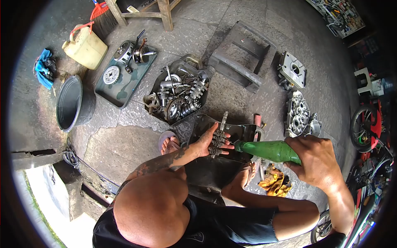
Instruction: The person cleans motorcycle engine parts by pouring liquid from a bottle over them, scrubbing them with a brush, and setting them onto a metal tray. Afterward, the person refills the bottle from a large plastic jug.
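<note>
My left hand (204, 142) supports a gear shaft (217, 142), a transmission shaft with several toothed gears, its fingers behind the gears and the thumb alongside. The shaft's bare end points away from me. My right hand (315, 159) is wrapped round the base of a green bottle (271, 150), tipped onto its side. The bottle's mouth points left, right beside the gears, and a thin line of liquid shows between them. Below both hands lies a dark metal pan (242, 134). Beyond it, a cut-open container (170, 120) is full of gears, shafts and other engine parts.
A tray (124, 93) with clutch parts and a crankshaft, a black bucket (66, 103) and a jerrycan (87, 49) stand at left. A low stool (237, 64) is ahead. Engine casings (292, 70) and a yellow rag (275, 182) lie right, near a red motorcycle (374, 128).
</note>
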Tool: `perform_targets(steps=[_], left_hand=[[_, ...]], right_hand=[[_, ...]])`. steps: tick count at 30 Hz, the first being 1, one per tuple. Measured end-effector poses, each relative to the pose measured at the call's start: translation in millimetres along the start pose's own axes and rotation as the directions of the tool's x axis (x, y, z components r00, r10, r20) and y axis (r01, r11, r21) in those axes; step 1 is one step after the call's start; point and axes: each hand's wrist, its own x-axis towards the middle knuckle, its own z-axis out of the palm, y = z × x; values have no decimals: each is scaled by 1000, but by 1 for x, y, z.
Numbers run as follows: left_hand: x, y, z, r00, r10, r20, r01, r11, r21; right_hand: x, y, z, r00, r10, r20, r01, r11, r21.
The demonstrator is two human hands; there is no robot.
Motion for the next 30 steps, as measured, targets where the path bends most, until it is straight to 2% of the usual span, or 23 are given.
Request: perform_targets(steps=[1, 3, 7, 9, 13, 15, 19, 23, 27, 30], left_hand=[[-2, 1, 2, 1000, 0, 0, 0, 1000, 0], [-5, 0, 5, 995, 10, 101, -8, 1000, -22], [-3, 3, 8, 999, -21, 44, 19, 999, 35], [4, 1, 1, 999, -20, -34, 21, 999, 25], [4, 2, -6, 999, -27, 36, 27, 999, 18], [2, 1, -3, 996, 9, 83, -3, 998, -63], [-7, 6, 12, 997, 1, 79, 7, 995, -99], [-6, 7, 13, 1000, -22, 13, 23, 999, -34], [-3, 4, 9, 1000, 8, -20, -7, 1000, 16], [-4, 5, 8, 999, 33, -40, -31, 998, 45]], right_hand=[[1, 0, -1, 1000, -4, 3, 4, 1000, -1], [2, -1, -1, 1000, -8, 11, 8, 1000, -1], [3, -2, -1, 1000, -3, -9, 3, 1000, -1], [2, -2, -1, 1000, -2, 3, 2, 1000, 4], [-2, -4, 1, 997, -44, 61, 42, 999, 27], [-3, -6, 1, 995, -51, 88, 49, 998, 25], [-3, -6, 1, 997, -26, 75, 23, 999, 29], [-2, -3, 1, 999, -34, -29, 34, 999, 4], [-4, -4, 3, 998, -52, -21, 52, 999, 8], [-6, -10, 4, 995, -85, 44, 86, 996, -9]])
